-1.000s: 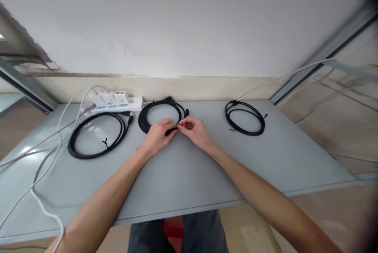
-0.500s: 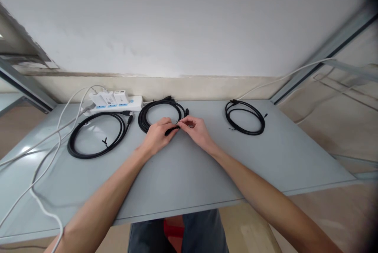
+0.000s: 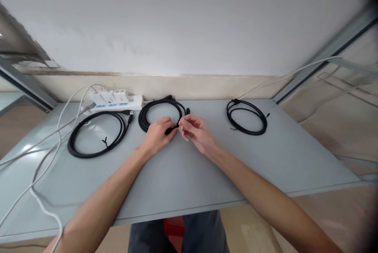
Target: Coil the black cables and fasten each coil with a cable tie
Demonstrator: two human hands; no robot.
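Three coils of black cable lie along the grey table. My left hand (image 3: 159, 134) is closed on the near side of the middle coiled cable (image 3: 144, 116), pressing it on the tabletop. A connector end (image 3: 188, 111) of that cable sticks out just beyond my right hand. My right hand (image 3: 196, 130) has thumb and fingertips pinched together right beside the left fingers, at the coil's near right edge. What sits between those fingertips is too small to make out. A thin dark tie end (image 3: 178, 120) seems to show close by.
Another coiled cable (image 3: 71, 139) with a black twist tie (image 3: 104, 141) lies to the left, and one more coiled cable (image 3: 262, 123) to the right. Behind stands a white power strip (image 3: 136, 102) with chargers. White cords (image 3: 44, 208) cross the table's left side.
My right hand has turned slightly, its lower fingers now curled below the thumb, still by the coil. The left hand keeps its place.
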